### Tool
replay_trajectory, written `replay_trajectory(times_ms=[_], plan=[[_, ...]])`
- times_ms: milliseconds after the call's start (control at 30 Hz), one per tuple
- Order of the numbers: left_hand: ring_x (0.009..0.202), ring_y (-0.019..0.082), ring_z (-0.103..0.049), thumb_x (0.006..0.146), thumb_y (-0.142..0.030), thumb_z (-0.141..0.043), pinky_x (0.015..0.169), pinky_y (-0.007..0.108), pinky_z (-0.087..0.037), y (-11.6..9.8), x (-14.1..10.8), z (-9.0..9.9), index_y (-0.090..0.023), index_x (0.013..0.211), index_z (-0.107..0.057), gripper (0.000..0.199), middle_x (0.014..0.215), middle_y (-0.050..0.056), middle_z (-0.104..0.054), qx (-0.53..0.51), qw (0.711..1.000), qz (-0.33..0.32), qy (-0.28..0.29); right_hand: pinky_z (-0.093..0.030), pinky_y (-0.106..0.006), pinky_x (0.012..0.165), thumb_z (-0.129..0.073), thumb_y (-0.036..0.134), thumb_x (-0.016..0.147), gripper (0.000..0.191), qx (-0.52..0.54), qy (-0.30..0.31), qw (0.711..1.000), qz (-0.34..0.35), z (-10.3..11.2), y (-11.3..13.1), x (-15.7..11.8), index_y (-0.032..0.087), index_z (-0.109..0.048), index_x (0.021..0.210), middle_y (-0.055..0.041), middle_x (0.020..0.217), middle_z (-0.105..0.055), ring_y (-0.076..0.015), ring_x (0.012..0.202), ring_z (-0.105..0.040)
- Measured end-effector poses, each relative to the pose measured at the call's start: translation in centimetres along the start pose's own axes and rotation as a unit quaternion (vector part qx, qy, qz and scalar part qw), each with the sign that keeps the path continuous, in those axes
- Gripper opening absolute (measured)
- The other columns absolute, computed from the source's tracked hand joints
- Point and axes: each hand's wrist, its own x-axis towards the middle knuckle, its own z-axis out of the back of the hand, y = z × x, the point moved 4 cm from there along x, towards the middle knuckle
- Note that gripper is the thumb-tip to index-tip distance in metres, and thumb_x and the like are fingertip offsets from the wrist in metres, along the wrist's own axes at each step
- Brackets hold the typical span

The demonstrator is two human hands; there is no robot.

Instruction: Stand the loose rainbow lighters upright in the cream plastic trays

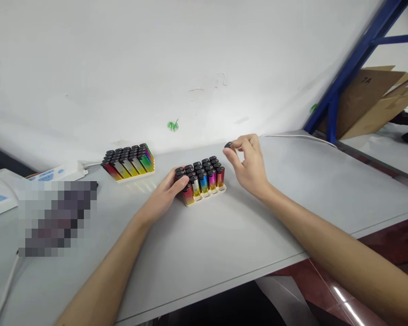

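A pale tray (206, 195) holds rows of upright lighters (203, 182) with black tops and shiny coloured bodies. Some slots along its near edge hold no lighter. My left hand (163, 195) wraps round the left side of this group, its thumb against the near left lighters. Right of the tray and slightly above it, my right hand (248, 165) pinches a small item with a black top (228, 145) between thumb and fingertips; the rest of that item is hidden. A second pale tray (136, 177) full of similar lighters stands at the back left.
White power strips (66, 174) with cables lie at the left, beside a pixelated dark object (59, 217). A white wall (122, 68) closes the back of the grey table (204, 244). At the right are a blue metal frame (332, 117) and cardboard boxes (367, 99).
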Motion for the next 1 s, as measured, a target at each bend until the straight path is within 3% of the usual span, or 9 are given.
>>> replay_trajectory(times_ms=[67,200,467,733,900,1000], plan=[[0.137,0.029,-0.048,0.095,-0.055,-0.053,0.116,0.040,-0.037,-0.1,0.0,0.0,-0.027,0.138,-0.052,0.052,0.145,0.002,-0.057,0.006,1.000,0.004,0.000,-0.051,-0.038,0.080,-0.064,0.050,0.090,0.028,-0.037,-0.013,0.996,0.075,0.6,1.6,-0.2,0.024,-0.055,0.082,-0.0060,0.092,-0.055,-0.0205,0.088,-0.056],[0.134,0.029,-0.050,0.095,-0.057,-0.052,0.113,0.040,-0.039,-0.2,0.0,0.0,-0.026,0.134,-0.054,0.050,0.144,0.002,-0.058,0.018,1.000,0.008,-0.007,-0.049,-0.033,0.062,-0.065,0.042,0.092,0.024,0.010,-0.001,0.994,0.112,0.7,3.5,-1.1,0.025,-0.053,0.080,-0.0004,0.074,-0.053,-0.0157,0.066,-0.052],[0.133,0.028,-0.050,0.095,-0.056,-0.050,0.110,0.037,-0.040,-0.8,-0.2,-0.3,-0.025,0.131,-0.053,0.048,0.139,0.002,-0.060,0.031,0.999,0.004,-0.013,-0.057,-0.027,0.056,-0.071,0.037,0.090,0.019,0.074,0.090,0.975,0.190,-1.0,4.9,-3.6,0.024,-0.060,0.097,-0.0008,0.082,-0.063,-0.0129,0.065,-0.063],[0.131,0.028,-0.050,0.095,-0.058,-0.049,0.110,0.038,-0.040,-0.8,-0.1,-0.3,-0.025,0.134,-0.053,0.051,0.138,0.003,-0.061,0.048,0.999,0.001,-0.014,-0.058,-0.027,0.063,-0.069,0.042,0.090,0.023,0.051,0.178,0.968,0.166,-2.8,3.9,-4.5,0.023,-0.060,0.099,-0.0023,0.086,-0.067,-0.0135,0.068,-0.066],[0.130,0.027,-0.052,0.096,-0.057,-0.046,0.110,0.037,-0.039,-0.8,-0.1,-0.3,-0.025,0.134,-0.053,0.050,0.138,0.002,-0.061,0.053,0.998,-0.004,-0.018,-0.052,-0.027,0.060,-0.071,0.042,0.089,0.025,-0.006,0.236,0.965,0.115,-3.4,3.7,-4.7,0.024,-0.058,0.099,-0.0009,0.084,-0.068,-0.0141,0.066,-0.064],[0.129,0.026,-0.052,0.098,-0.057,-0.044,0.110,0.036,-0.039,-1.0,-0.2,-0.4,-0.023,0.133,-0.053,0.050,0.137,0.002,-0.061,0.061,0.998,-0.008,-0.018,-0.047,-0.026,0.058,-0.069,0.044,0.090,0.022,-0.054,0.244,0.960,0.124,-3.3,3.8,-4.6,0.024,-0.060,0.093,-0.0003,0.084,-0.068,-0.0126,0.064,-0.061]])
